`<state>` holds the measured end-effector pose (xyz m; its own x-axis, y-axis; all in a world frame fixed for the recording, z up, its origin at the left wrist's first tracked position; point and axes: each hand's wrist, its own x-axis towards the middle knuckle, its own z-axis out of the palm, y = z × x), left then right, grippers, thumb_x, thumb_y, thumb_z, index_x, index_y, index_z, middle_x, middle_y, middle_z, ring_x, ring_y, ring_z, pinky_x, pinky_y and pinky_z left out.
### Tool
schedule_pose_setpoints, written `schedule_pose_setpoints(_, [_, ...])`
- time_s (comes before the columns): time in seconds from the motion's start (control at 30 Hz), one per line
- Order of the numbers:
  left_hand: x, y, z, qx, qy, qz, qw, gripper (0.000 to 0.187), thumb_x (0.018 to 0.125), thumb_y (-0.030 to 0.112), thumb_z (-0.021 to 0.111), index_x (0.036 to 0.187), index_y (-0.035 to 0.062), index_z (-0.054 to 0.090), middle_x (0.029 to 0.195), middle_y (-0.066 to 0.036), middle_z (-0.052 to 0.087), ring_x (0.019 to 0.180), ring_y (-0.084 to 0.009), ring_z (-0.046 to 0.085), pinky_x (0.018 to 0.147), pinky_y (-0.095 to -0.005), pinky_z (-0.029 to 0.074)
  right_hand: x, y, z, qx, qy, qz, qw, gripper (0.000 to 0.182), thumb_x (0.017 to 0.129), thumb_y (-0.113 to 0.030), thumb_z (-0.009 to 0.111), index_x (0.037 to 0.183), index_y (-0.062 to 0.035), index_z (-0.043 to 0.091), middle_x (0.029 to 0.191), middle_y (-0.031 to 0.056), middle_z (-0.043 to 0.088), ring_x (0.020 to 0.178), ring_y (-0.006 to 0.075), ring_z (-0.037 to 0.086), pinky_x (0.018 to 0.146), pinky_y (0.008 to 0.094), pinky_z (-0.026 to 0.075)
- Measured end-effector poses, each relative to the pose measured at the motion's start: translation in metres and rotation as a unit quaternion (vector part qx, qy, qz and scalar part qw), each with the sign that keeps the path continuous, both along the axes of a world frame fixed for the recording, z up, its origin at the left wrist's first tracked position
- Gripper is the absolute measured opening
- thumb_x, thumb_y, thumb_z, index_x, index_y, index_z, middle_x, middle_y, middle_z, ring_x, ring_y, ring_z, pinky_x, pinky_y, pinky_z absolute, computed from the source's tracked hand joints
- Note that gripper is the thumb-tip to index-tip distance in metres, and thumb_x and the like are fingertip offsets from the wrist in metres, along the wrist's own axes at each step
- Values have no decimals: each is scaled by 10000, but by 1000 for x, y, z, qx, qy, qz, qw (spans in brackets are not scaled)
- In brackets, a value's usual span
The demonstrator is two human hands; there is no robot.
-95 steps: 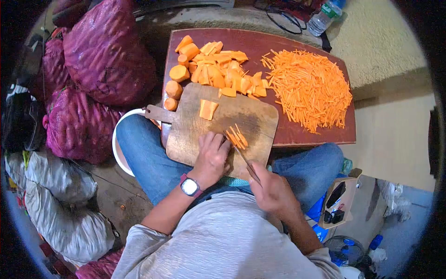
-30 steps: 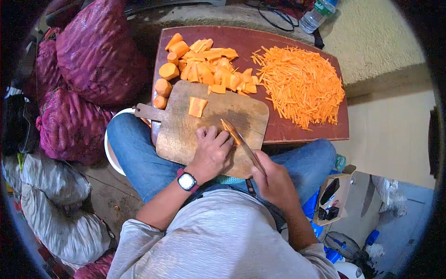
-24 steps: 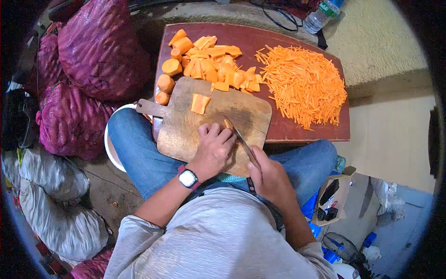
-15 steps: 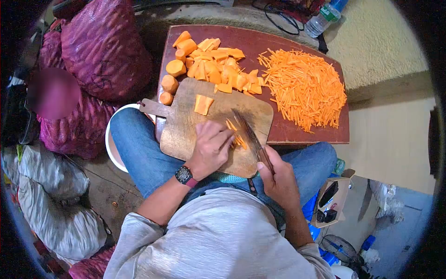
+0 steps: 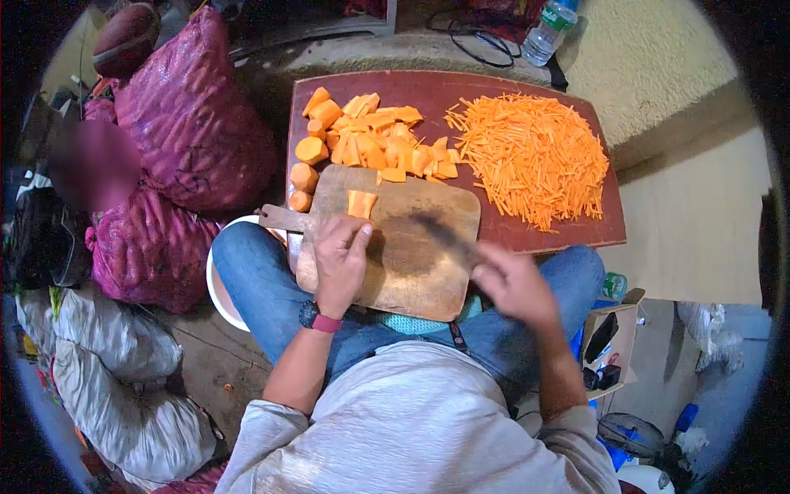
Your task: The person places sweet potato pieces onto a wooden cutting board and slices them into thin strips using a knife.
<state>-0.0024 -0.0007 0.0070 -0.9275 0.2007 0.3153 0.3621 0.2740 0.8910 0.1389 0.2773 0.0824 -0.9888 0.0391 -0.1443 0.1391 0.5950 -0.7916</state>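
Observation:
A wooden cutting board (image 5: 420, 284) with a handle lies across the near edge of the red-brown table. A flat piece of carrot (image 5: 362, 203), perhaps stacked slices, rests on its upper left part. My left hand (image 5: 340, 259) is closed at the near edge of that piece, fingertips against it. In my right hand (image 5: 518, 284) is a knife (image 5: 444, 234), its blade over the right half of the board. Both knife and right hand are smeared by motion. Beyond the board lie carrot chunks and slices (image 5: 374, 136). To the right is a large heap of carrot strips (image 5: 535, 160).
The table (image 5: 568, 240) stands before my crossed legs. A white basin (image 5: 220, 288) is partly under my left knee. Purple mesh sacks (image 5: 193, 115) and pale sacks (image 5: 123, 395) line the left side. A water bottle (image 5: 550, 33) stands at the back; an open box (image 5: 613, 346) is at right.
My left hand has moved left to the carrot piece. My right hand has lifted the knife and moved right. The few cut strips that lay on the board no longer show there.

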Motion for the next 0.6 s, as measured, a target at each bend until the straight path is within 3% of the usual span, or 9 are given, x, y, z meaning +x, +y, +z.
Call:
schedule_pose_setpoints(0.07, [2,3,-2,-101,58,-37,992,47,917,18,761,961,13,747,907,-121,669,901,-337,636,837,-444,465,-18,41,-12,94,88,-50,990,368,1003,-185,680,1322,-3,686,1080,251,770,965,386,783,836,446,598])
schedule_pose_setpoints(0.1, [4,5,-7,-107,75,-45,990,78,903,18,755,979,32,745,926,-119,663,943,-362,618,852,-468,436,-30,50,0,78,11,-108,991,377,1015,-181,673,1335,17,675,1031,245,768,915,333,782,803,424,585])
schedule_pose_setpoints(0.2, [9,8,-6,-179,142,-55,972,87,898,16,758,982,34,743,968,-110,671,973,-355,618,862,-462,437,-48,76,-4,123,91,-162,975,389,1027,-180,670,1351,35,663,974,228,758,870,260,763,778,400,570])
schedule_pose_setpoints(0.23, [9,7,-5,-194,133,-58,970,113,898,20,762,1010,31,750,1003,-110,675,996,-354,617,889,-465,436,-49,77,-8,74,113,-184,974,384,1030,-163,669,1358,37,661,944,217,744,851,224,741,776,390,568])
schedule_pose_setpoints(0.33, [7,7,-6,-172,118,-47,977,155,894,32,776,1049,28,763,1019,-120,679,998,-352,620,901,-462,447,-50,69,-24,1,135,-234,963,379,1023,-145,674,1360,28,670,938,211,740,864,218,738,793,385,572])
schedule_pose_setpoints(0.4, [7,7,-6,-153,90,-38,983,177,892,41,786,1068,29,769,1025,-125,681,998,-349,622,904,-459,453,-44,62,-36,0,208,-219,953,397,1015,-150,693,1376,15,669,959,230,752,888,267,767,804,394,582])
schedule_pose_setpoints(0.47, [7,10,-4,-131,60,-27,989,200,890,50,795,1088,30,775,1032,-130,682,999,-345,623,907,-455,458,-38,60,-39,62,177,-176,966,446,1008,-175,717,1413,-2,649,1010,268,764,931,370,789,811,435,597])
schedule_pose_setpoints(0.5, [6,11,-3,-136,65,-27,988,209,889,59,802,1094,30,776,1038,-129,684,1002,-342,624,902,-452,463,-38,59,-40,87,162,-165,969,492,997,-205,741,1437,-21,619,1052,301,760,965,463,766,810,508,604])
schedule_pose_setpoints(0.6, [2,21,3,-157,94,-47,982,219,889,81,812,1100,35,778,1050,-127,685,1015,-336,622,911,-454,460,-38,54,-36,130,121,-145,973,502,988,-226,752,1428,-34,605,1029,306,757,961,484,751,814,557,598])
